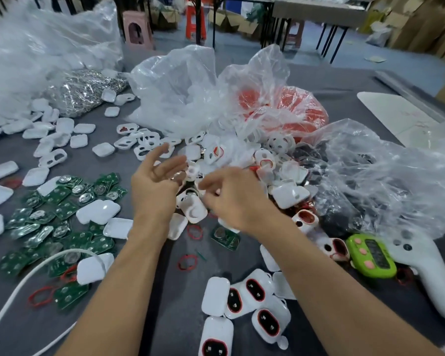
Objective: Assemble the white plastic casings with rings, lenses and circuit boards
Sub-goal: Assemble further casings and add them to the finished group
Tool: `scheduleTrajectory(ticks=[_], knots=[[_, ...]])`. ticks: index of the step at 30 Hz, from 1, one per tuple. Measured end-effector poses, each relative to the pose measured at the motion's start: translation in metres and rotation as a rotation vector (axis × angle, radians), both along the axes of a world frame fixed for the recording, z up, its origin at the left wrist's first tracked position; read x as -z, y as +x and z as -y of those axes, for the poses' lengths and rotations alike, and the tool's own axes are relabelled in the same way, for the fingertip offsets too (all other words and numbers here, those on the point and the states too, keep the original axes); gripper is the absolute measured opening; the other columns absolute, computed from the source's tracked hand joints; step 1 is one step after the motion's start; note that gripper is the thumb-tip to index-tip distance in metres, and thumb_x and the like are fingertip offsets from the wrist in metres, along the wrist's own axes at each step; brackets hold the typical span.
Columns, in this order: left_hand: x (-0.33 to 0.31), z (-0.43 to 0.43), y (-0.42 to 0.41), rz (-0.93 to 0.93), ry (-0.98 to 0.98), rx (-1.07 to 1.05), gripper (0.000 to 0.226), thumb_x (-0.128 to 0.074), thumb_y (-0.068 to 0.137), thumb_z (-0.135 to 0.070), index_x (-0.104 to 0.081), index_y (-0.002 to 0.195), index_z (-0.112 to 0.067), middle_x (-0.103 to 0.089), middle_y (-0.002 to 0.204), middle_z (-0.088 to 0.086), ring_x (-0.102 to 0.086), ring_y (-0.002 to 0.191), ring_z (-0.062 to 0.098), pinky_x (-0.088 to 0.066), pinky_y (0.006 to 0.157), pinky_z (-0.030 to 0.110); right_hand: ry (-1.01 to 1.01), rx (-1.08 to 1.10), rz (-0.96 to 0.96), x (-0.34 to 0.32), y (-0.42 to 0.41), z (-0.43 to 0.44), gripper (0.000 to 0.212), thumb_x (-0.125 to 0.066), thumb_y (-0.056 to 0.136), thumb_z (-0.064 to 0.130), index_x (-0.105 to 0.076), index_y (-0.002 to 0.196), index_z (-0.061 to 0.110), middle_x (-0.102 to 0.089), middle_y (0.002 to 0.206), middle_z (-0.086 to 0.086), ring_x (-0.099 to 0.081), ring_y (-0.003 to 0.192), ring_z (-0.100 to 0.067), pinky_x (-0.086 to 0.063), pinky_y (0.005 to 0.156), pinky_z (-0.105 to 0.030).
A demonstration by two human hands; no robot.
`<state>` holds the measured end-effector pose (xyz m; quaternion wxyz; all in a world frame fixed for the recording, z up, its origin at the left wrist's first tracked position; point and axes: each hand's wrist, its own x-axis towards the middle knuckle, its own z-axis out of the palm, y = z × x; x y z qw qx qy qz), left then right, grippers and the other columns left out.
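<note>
Both hands are working over the central heap of white plastic casings (242,160) spilling from a crumpled clear plastic bag (185,93). The left hand (156,181) is hovering palm-up with fingers spread wide, holding nothing visible, probably readying to receive a part. The right hand (231,196) is reaching palm-down with fingers curled loosely; motion blur is hiding the fingertips, so I cannot tell whether it is pinching anything. Just below the hands one open white casing shell (192,208) is lying on the grey table surface (165,253), seemingly the next piece. Parts appear sorted by type for quick reach: green circuit boards with silver button cells (49,227) are lying to the left, thin red rubber rings (188,262) are scattered in the middle, finished casings with red-rimmed windows (244,304) are collecting nearest the person. A lime-green timer (371,255) is sitting to the right. Beyond the table, stools, folding tables and cardboard boxes are filling a workshop room.
</note>
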<state>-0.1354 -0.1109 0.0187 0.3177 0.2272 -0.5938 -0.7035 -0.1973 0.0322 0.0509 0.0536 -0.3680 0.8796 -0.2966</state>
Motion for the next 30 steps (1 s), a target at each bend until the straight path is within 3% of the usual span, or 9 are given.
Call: scheduleTrajectory(ticks=[3,5,7,9,13,18,21,23,30], knots=[[0.000,0.008,0.005,-0.001,0.104,-0.146,0.072,-0.032,0.070,0.028,-0.066,0.119,-0.013,-0.080,0.087,0.003,-0.076,0.092,0.018,-0.058,0.078,0.022,0.129,-0.126,-0.002,0.014,0.011,0.014,0.023,-0.074,0.079,0.025,-0.070,0.102,0.023,-0.066,0.089,0.005,-0.057,0.088,-0.021,-0.042,0.066,-0.028],[0.000,0.008,0.007,0.012,0.117,-0.169,0.068,-0.033,0.069,0.025,-0.070,0.113,-0.013,-0.080,0.083,0.002,-0.076,0.084,0.015,-0.058,0.076,0.021,0.058,-0.104,0.024,0.021,0.009,0.014,0.028,-0.071,0.076,0.016,-0.072,0.104,0.021,-0.070,0.092,0.001,-0.060,0.084,-0.018,-0.050,0.069,-0.031],[-0.001,0.006,0.007,0.015,0.089,-0.167,0.064,-0.035,0.069,0.024,-0.072,0.106,-0.013,-0.079,0.080,0.002,-0.075,0.079,0.013,-0.058,0.074,0.021,-0.057,-0.018,0.092,0.022,0.006,0.007,0.040,-0.073,0.072,0.010,-0.074,0.108,0.026,-0.071,0.088,0.009,-0.060,0.073,-0.003,-0.047,0.065,-0.013],[-0.003,0.000,0.007,0.014,-0.006,-0.127,0.059,-0.039,0.071,0.024,-0.075,0.099,-0.014,-0.079,0.079,0.002,-0.073,0.078,0.011,-0.058,0.074,0.021,-0.186,0.093,0.209,0.023,0.002,-0.003,0.043,-0.081,0.066,0.009,-0.075,0.102,0.031,-0.066,0.076,0.018,-0.056,0.061,0.006,-0.041,0.058,-0.006],[-0.008,-0.025,0.010,0.065,-0.322,0.100,0.051,-0.053,0.072,0.009,-0.080,0.090,-0.030,-0.079,0.083,-0.009,-0.075,0.083,0.006,-0.056,0.077,0.018,-0.556,0.205,0.561,0.025,-0.007,-0.024,0.030,-0.080,0.060,0.008,-0.078,0.086,0.021,-0.077,0.079,0.005,-0.069,0.070,-0.009,-0.057,0.065,-0.028],[-0.006,-0.042,0.010,0.132,-0.407,0.264,0.030,-0.070,0.080,-0.014,-0.081,0.102,-0.032,-0.078,0.091,-0.020,-0.074,0.089,-0.001,-0.059,0.079,0.020,-0.637,0.178,0.652,0.031,-0.010,-0.039,0.036,-0.072,0.072,-0.005,-0.082,0.089,0.025,-0.080,0.087,-0.008,-0.075,0.079,-0.022,-0.062,0.076,-0.044],[-0.006,-0.041,0.011,0.170,-0.438,0.374,0.041,-0.073,0.072,-0.034,-0.075,0.110,-0.047,-0.076,0.102,-0.024,-0.072,0.097,-0.001,-0.060,0.084,0.028,-0.690,0.139,0.635,0.035,-0.006,-0.042,0.037,-0.069,0.080,-0.013,-0.081,0.098,0.017,-0.080,0.093,-0.006,-0.077,0.088,-0.023,-0.062,0.077,-0.036],[-0.006,-0.042,0.012,0.205,-0.536,0.405,0.048,-0.075,0.069,-0.041,-0.068,0.112,-0.059,-0.072,0.107,-0.031,-0.067,0.104,-0.008,-0.054,0.090,0.024,-0.695,0.130,0.633,0.035,-0.004,-0.043,0.034,-0.068,0.084,-0.009,-0.080,0.102,0.018,-0.080,0.095,-0.005,-0.077,0.091,-0.025,-0.063,0.076,-0.037],[-0.002,-0.033,0.011,0.189,-0.605,0.405,0.063,-0.087,0.073,-0.020,-0.066,0.111,-0.065,-0.073,0.102,-0.026,-0.067,0.099,-0.002,-0.048,0.079,0.006,-0.605,0.139,0.678,0.029,-0.005,-0.042,0.016,-0.070,0.095,0.017,-0.081,0.102,0.026,-0.078,0.082,-0.007,-0.074,0.074,-0.034,-0.063,0.068,-0.035]])
